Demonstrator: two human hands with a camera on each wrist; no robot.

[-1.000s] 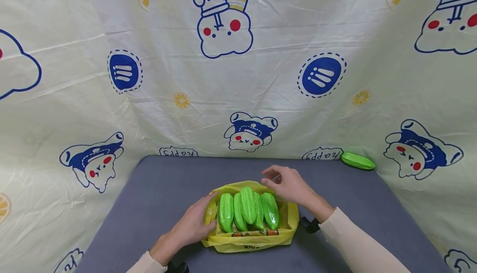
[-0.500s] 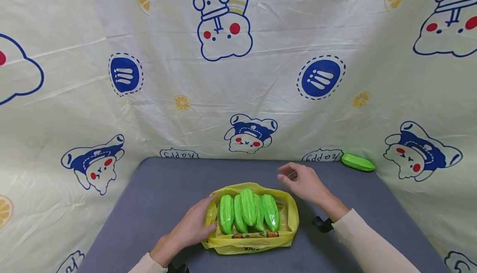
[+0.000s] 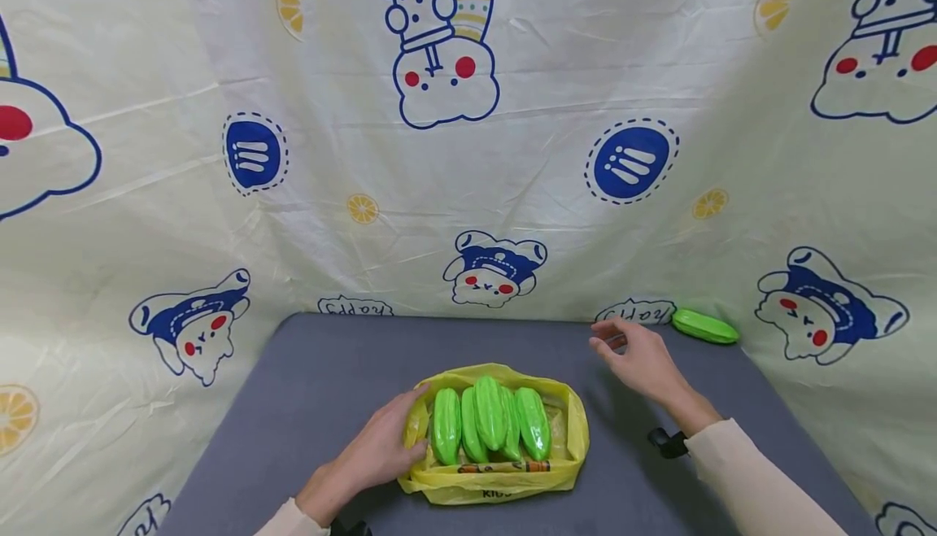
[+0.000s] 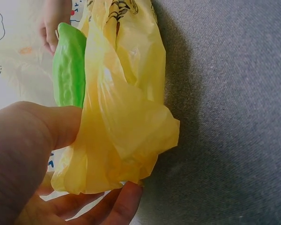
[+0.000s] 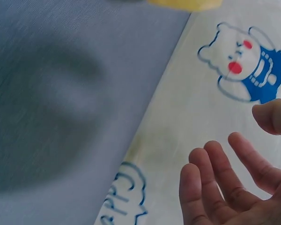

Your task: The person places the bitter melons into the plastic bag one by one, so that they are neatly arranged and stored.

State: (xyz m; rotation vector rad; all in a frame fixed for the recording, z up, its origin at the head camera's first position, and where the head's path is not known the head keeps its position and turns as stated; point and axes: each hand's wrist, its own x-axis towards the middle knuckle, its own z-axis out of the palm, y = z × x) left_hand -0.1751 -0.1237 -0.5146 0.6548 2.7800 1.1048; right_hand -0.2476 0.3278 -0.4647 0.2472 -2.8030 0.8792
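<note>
A yellow plastic bag (image 3: 527,483) stands with its mouth open, and several green ridged gourds, shaped like bitter melons (image 3: 490,414), lie side by side in it. My left hand (image 3: 384,442) grips the bag's left end; in the left wrist view the thumb (image 4: 65,124) lies along the rim and the fingers reach under the far side. To the right of the bag, my right hand (image 3: 642,361) is raised over the table with loosely bent fingers, holding nothing. One more green gourd (image 3: 705,326) lies at the table's back right corner, beyond the right hand.
The grey table (image 3: 329,373) ends at the back against a white printed curtain (image 3: 534,178), which also hangs along both sides. Black wrist straps (image 3: 666,442) are worn below the hands.
My right hand has moved rightward, from above the bag's back right edge to nearer the lone gourd. The left hand stays on the bag, and the gourds lie as before.
</note>
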